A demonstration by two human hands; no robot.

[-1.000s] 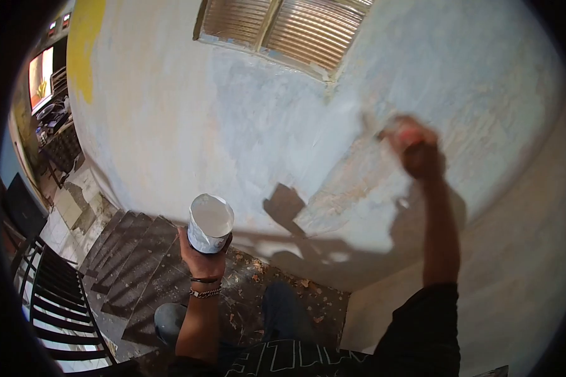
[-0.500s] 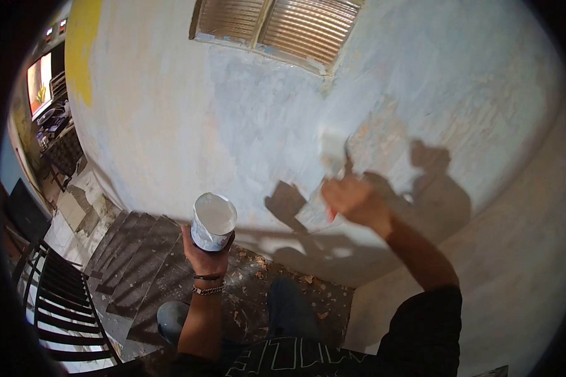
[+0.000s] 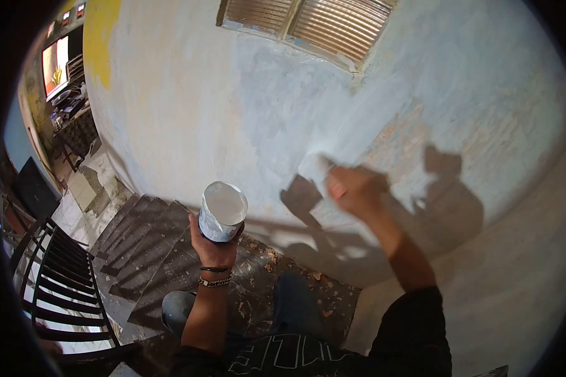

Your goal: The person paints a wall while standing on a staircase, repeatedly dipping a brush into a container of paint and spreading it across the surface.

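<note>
My left hand [image 3: 216, 250] is closed around the lower part of a white paint can [image 3: 218, 225], held upright with its mouth tipped a little toward me. White paint [image 3: 227, 204] shows inside it. To the right and higher up, my right hand [image 3: 360, 192] grips a paintbrush [image 3: 324, 161] against the wall [image 3: 277, 119]. The brush head is pale and smeared by motion, and most of its handle is hidden by the fingers. Pale blue and white coats the plaster around it, with a rough beige patch [image 3: 399, 132] to the right.
A ribbed-glass window [image 3: 339, 28] sits above. Dark, paint-spotted floor [image 3: 151, 270] lies below, with debris by the wall's foot. A black slatted chair [image 3: 69, 283] stands at lower left. Beyond it are a dark panel [image 3: 33, 188] and a cluttered table [image 3: 75, 129].
My right hand has swept the brush downward and slightly left along the wall. The view has shifted, so the can appears further right and a little higher, still in my left hand.
</note>
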